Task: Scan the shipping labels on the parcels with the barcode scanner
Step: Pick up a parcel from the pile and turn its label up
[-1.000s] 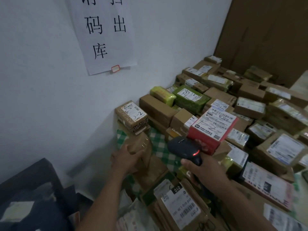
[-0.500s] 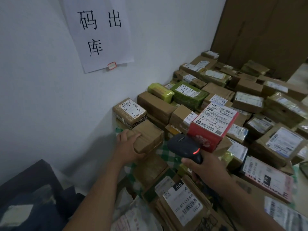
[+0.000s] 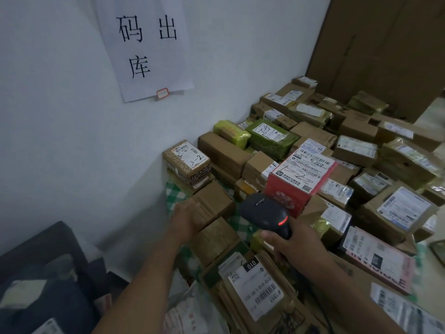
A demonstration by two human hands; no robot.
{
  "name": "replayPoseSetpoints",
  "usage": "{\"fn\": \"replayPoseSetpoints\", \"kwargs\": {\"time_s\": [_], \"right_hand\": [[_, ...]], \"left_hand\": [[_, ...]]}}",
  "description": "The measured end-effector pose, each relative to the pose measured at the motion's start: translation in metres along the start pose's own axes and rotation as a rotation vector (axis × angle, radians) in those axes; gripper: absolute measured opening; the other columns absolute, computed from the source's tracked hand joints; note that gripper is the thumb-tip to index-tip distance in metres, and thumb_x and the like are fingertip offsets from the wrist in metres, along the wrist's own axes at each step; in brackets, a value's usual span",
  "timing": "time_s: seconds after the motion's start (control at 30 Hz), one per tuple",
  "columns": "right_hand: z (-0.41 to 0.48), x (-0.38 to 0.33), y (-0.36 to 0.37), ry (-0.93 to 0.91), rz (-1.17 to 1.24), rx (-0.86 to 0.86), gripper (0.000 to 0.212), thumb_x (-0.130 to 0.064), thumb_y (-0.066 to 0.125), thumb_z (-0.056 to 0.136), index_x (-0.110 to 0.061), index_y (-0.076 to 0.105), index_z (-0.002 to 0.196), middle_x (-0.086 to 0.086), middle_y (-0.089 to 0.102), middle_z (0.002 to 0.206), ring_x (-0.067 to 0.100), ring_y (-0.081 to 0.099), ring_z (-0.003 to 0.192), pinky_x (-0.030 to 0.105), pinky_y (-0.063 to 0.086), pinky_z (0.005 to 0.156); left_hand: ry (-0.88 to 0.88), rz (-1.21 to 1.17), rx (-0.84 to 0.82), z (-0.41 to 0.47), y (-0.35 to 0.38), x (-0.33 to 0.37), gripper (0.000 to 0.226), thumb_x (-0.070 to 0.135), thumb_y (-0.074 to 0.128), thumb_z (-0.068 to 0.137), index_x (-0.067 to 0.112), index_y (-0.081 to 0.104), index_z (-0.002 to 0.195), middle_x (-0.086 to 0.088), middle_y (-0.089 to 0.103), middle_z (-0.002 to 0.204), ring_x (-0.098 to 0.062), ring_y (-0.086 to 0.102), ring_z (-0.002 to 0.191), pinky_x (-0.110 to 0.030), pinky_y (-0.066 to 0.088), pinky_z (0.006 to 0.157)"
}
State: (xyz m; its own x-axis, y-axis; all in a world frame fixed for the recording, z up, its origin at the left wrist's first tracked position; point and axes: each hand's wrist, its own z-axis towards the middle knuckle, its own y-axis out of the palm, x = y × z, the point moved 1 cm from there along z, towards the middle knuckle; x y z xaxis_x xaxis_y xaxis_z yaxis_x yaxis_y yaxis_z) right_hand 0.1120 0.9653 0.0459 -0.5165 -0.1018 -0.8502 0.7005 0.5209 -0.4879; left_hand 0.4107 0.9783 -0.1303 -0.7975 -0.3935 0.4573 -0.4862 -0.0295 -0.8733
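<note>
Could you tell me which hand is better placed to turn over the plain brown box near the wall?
Left. The left hand holds the brown box, whose visible faces show no label, while the right hand is occupied gripping the barcode scanner.

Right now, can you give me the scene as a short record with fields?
Left: the left hand holds a brown box; no label shows on top.
Right: the right hand grips the scanner, its red light on.
Aim: roughly toward the red box, labelled on top.
Around: labelled parcels piled along the wall.
</note>
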Motion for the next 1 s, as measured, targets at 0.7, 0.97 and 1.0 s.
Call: {"fn": "replayPoseSetpoints", "kwargs": {"time_s": [0.7,0.97,1.0], "right_hand": [[-0.028,0.020,-0.108,-0.029,0.322,0.182,0.029,-0.028,0.061,0.093,-0.010,0.054,0.072,-0.002,0.055,0.040,0.005,0.050,0.035,0.012,0.040,0.037],[-0.009,0.009,-0.103,-0.058,0.385,0.054,0.033,-0.033,0.062,0.091,-0.005,0.057,0.075,0.005,0.058,0.046,0.015,0.054,0.040,0.017,0.044,0.039],[-0.004,0.008,-0.096,-0.044,0.371,0.020,0.039,-0.036,0.062,0.091,-0.001,0.058,0.074,0.007,0.059,0.047,0.017,0.055,0.040,0.020,0.045,0.040]], "left_hand": [[-0.045,-0.446,0.285,-0.102,-0.048,0.268,0.137,0.086,0.066,0.043,0.026,0.013,0.154,0.002,0.033,0.153,-0.017,0.041,0.135,-0.046,0.044,0.108],[-0.238,-0.630,0.519,-0.130,-0.063,0.192,0.106,0.043,0.091,0.055,0.025,0.035,0.143,0.005,0.054,0.134,-0.014,0.059,0.112,-0.035,0.057,0.087],[-0.267,-0.660,0.520,-0.135,-0.065,0.179,0.098,0.029,0.091,0.062,0.021,0.036,0.143,0.003,0.054,0.133,-0.013,0.059,0.111,-0.028,0.057,0.082]]}}
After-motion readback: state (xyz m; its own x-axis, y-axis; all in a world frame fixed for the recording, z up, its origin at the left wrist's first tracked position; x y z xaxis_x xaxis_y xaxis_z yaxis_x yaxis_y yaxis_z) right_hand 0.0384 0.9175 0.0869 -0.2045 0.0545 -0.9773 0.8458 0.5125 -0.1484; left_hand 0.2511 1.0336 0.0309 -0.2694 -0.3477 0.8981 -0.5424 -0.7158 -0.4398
